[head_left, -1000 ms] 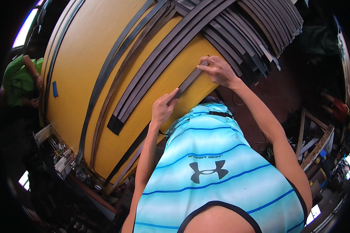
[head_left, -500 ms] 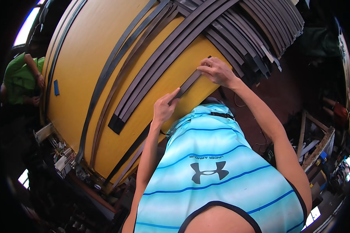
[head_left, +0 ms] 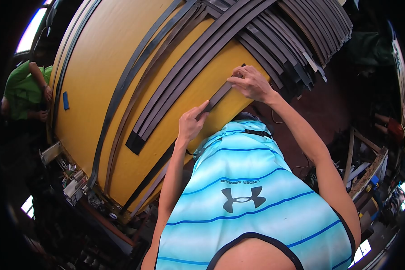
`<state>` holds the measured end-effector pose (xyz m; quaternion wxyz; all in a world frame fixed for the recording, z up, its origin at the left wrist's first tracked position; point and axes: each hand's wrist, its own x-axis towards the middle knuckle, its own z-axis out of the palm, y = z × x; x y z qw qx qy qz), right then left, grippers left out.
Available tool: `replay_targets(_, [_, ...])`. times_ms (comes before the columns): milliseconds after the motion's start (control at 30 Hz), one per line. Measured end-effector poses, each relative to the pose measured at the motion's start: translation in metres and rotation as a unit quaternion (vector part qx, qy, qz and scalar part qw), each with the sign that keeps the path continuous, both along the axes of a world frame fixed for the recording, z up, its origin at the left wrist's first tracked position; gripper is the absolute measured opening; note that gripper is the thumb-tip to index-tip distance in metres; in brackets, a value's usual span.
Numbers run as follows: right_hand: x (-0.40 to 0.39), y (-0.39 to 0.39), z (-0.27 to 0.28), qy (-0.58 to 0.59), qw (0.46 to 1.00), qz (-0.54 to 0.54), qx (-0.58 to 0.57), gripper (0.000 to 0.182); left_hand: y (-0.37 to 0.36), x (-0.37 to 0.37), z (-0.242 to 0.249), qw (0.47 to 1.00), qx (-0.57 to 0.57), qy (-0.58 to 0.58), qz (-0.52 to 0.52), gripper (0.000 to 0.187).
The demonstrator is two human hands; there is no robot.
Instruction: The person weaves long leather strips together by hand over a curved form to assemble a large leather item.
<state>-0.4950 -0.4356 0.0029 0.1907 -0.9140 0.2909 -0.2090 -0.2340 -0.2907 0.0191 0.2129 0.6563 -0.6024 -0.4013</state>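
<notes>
A broad yellow desk (head_left: 99, 67) fills the upper left of the head view, its top bare apart from long dark strips. Round it the room is dim and crowded: a tray of small metal parts (head_left: 74, 182) at the desk's 7 o'clock edge, wooden frames (head_left: 362, 164) on the floor at 4 o'clock, bright windows at the far edges. A second person in a green shirt (head_left: 20, 87) stands at the desk's 9 o'clock side.

Two hands work, both on one short dark strip (head_left: 219, 95) lying near the desk's 5 o'clock edge. The left hand (head_left: 191, 123) presses the strip's lower end with forefinger and thumb, the other fingers curled in. The right hand (head_left: 252, 83) holds the upper end, its fingers bent over and pinching it against the desk. One bundle of about four strips (head_left: 166, 99) lies just at 10 o'clock of the short strip, ends squared together. A fanned heap of strips (head_left: 297, 31), too many to count, sits at 1 o'clock. One small blue tab (head_left: 65, 101) lies near the 9 o'clock edge.

Against the picture from half a second ago, almost nothing has changed: both hands hold the same places, with the left forefinger lying a touch flatter along the strip
</notes>
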Motion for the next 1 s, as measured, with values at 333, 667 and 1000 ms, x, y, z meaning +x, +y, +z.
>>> replay_targets(333, [0.003, 0.007, -0.006, 0.014, 0.999, -0.007, -0.041, 0.024, -0.002, 0.001, 0.001, 1.000, 0.014, -0.006, -0.009, 0.044])
replay_targets(667, [0.003, 0.011, -0.011, 0.013, 0.999, -0.019, -0.039, 0.023, -0.002, 0.000, 0.001, 1.000, 0.015, -0.009, -0.007, 0.044])
replay_targets(1000, [0.021, 0.049, -0.017, 0.025, 0.999, -0.029, -0.039, 0.036, -0.002, 0.000, -0.001, 1.000, -0.016, -0.007, -0.008, 0.044])
